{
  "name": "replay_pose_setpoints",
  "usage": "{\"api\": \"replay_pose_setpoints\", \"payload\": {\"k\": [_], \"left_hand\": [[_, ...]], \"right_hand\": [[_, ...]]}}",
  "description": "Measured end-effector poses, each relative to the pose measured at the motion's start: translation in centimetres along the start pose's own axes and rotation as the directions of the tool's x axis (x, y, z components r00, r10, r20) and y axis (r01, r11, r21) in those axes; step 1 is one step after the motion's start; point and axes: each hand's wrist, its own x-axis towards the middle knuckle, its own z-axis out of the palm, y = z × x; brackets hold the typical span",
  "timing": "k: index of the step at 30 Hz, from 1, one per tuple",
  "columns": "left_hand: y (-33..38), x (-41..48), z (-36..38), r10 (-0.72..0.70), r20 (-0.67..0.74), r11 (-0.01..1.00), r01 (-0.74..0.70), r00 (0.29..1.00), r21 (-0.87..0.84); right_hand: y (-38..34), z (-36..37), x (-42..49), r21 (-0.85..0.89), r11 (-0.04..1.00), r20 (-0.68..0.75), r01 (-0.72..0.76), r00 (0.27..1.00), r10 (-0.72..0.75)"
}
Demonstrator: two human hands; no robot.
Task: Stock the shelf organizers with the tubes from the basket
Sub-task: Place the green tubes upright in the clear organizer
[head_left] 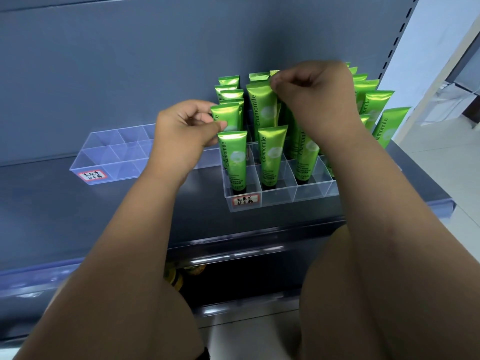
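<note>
Several green Chamomile tubes stand cap-down in a clear plastic organizer (275, 201) on the dark shelf. My left hand (181, 131) pinches the crimped top of one green tube (225, 116) in the organizer's left column, second row from the front. My right hand (315, 85) pinches the top edge of another tube (274, 74) further back in the middle column. A front-row tube (233, 157) stands just below my left hand. The basket is out of view.
A second clear organizer (117, 154) with a red-edged label stands to the left, with no tubes in it. The shelf's grey back panel rises behind. The shelf's front edge (233, 242) runs below, with a lower shelf and yellow items beneath. A white floor lies at right.
</note>
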Motion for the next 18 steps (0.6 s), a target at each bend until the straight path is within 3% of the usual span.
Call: {"api": "replay_pose_setpoints", "payload": {"k": [18], "left_hand": [[-2.2,0.5,-0.4,0.056,0.060,0.977,-0.067,0.997,0.202]], "right_hand": [[0.0,-0.4,-0.3,-0.315,0.944,0.145,0.097,0.988,-0.053]]}}
